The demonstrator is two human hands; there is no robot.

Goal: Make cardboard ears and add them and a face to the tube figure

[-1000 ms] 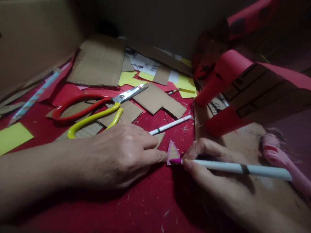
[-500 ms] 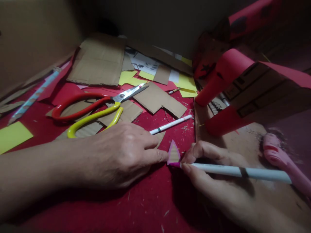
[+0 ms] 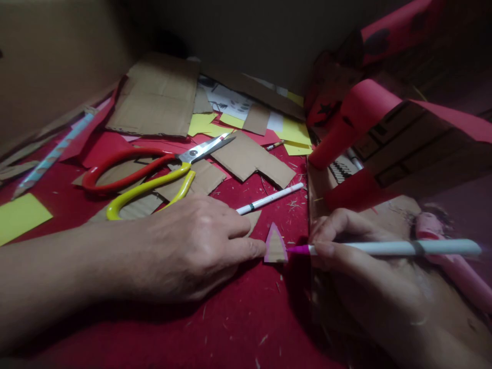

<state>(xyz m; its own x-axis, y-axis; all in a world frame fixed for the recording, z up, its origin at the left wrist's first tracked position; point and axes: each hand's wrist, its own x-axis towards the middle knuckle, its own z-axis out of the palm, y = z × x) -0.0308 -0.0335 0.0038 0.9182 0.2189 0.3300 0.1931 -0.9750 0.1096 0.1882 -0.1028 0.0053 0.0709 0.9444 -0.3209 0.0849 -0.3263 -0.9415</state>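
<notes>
Right of centre, my right hand (image 3: 369, 274) pinches a marker (image 3: 388, 248); left of centre, my left hand (image 3: 200, 246) touches a triangle (image 3: 275, 247), its grip I can't tell.

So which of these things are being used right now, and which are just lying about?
In use: magenta-tipped marker, in the right hand; small cardboard triangle, at the left hand's fingertip.

Apparently just lying about: scissors; white pen; notched cardboard; yellow paper.

The person's right hand (image 3: 361, 261) has drawn the marker (image 3: 388, 248) off the bottom edge of the cardboard triangle (image 3: 275, 248). Its pink tip now sits just right of the triangle's lower right corner, and the barrel, earlier sloping down rightward, lies nearly level.
</notes>
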